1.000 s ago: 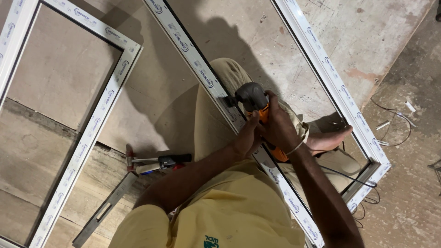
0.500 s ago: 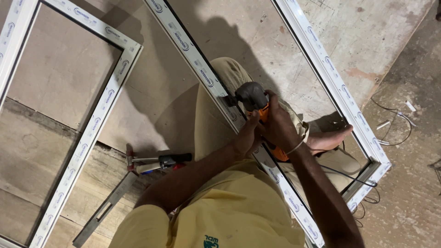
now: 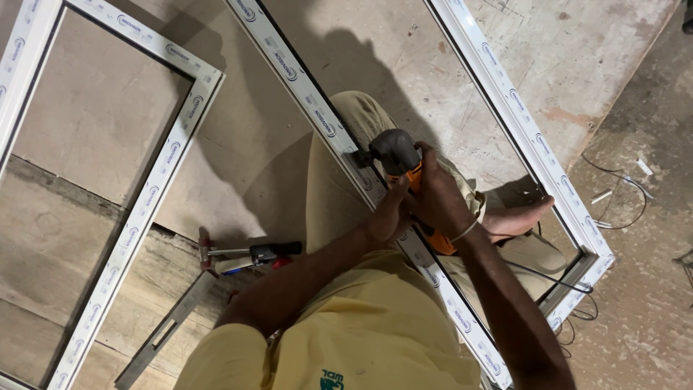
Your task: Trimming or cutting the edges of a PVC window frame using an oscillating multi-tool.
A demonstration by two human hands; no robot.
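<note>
Both hands are gripping an orange power tool (image 3: 404,170): the right hand (image 3: 437,198) is wrapping its body, the left hand (image 3: 386,217) is bracing just beside it. Its dark head is pressing on the white frame (image 3: 317,108) ahead of them. A slip could be gouging the frame or snagging the cord (image 3: 541,274) trailing behind the right wrist. Nothing is differing visibly from half a second ago.

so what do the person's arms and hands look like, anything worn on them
Both arms are bare from short yellow sleeves down, and there are no gloves on either of the hands. The right hand has a thin pale band round its wrist. The left hand and its wrist show nothing worn. The shirt is yellow with a small green mark on the chest.
</note>
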